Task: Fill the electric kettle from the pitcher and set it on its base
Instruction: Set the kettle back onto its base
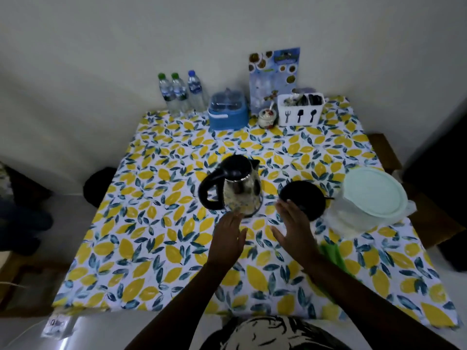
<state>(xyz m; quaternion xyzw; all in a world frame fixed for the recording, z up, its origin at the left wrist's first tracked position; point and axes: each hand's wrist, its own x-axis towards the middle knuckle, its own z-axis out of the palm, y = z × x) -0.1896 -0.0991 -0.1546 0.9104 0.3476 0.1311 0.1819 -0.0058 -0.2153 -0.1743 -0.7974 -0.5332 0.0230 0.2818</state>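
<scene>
While both hands hover flat and unclenched over the lemon-print tablecloth (156, 248), grasping nothing, the job looks to be at its very start. The left hand (228, 238) sits just at six o'clock of the shiny steel electric kettle with black plastic lid and loop handle (235, 188), its fingertips close to the kettle's foot; whether they touch it I cannot tell. The right hand (294, 226) lies at about five o'clock of the kettle, partly over the near edge of the round black plastic base (302, 198), which rests at three o'clock of the kettle with a clear gap between them. Further toward three o'clock stands the translucent plastic pitcher with a pale mint round lid (371, 198), lid on.

My judgement: the kettle's lid appears shut, so the next move calls for opening it, likely steadying the handle with one hand, then uncapping and lifting the pitcher. The steel wall is smooth, mirror-like and probably slippery; the handle gives the surer hold. The pitcher's soft-looking plastic may flex if heavy.
</scene>
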